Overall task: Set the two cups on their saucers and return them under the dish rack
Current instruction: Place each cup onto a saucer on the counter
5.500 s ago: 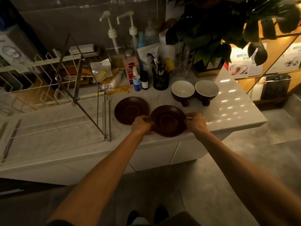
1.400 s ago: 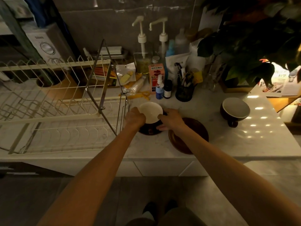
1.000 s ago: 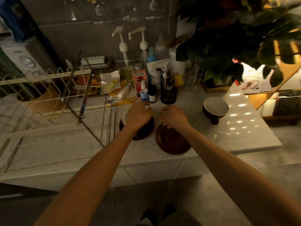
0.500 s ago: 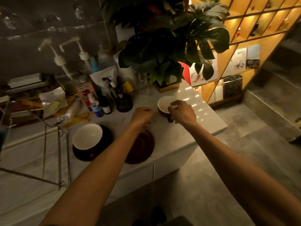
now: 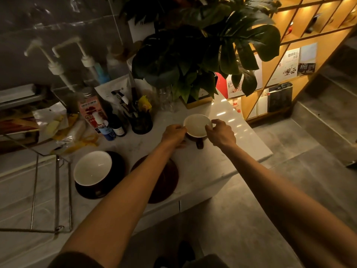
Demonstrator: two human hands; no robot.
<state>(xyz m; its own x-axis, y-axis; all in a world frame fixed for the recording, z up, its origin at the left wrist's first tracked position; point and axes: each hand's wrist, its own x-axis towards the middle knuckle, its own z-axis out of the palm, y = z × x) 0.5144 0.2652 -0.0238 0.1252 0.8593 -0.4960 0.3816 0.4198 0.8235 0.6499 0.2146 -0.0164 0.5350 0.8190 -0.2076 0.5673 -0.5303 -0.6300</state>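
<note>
Both hands, left hand (image 5: 173,133) and right hand (image 5: 220,133), having reached over, are now pinching the second cup (image 5: 197,125) by its rim near the worktop's (image 5: 222,163) right edge; it risks slipping before reaching the bare saucer (image 5: 168,182).

No text is legible: the pink carton (image 5: 90,111) by the bottles and the shelf posters (image 5: 293,61) carry print (too small and blurred to read).

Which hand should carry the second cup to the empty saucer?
Left hand, probably: it grips the second cup on the side facing the empty saucer. The right hand, gripping the far rim, would have to cross over.
</note>
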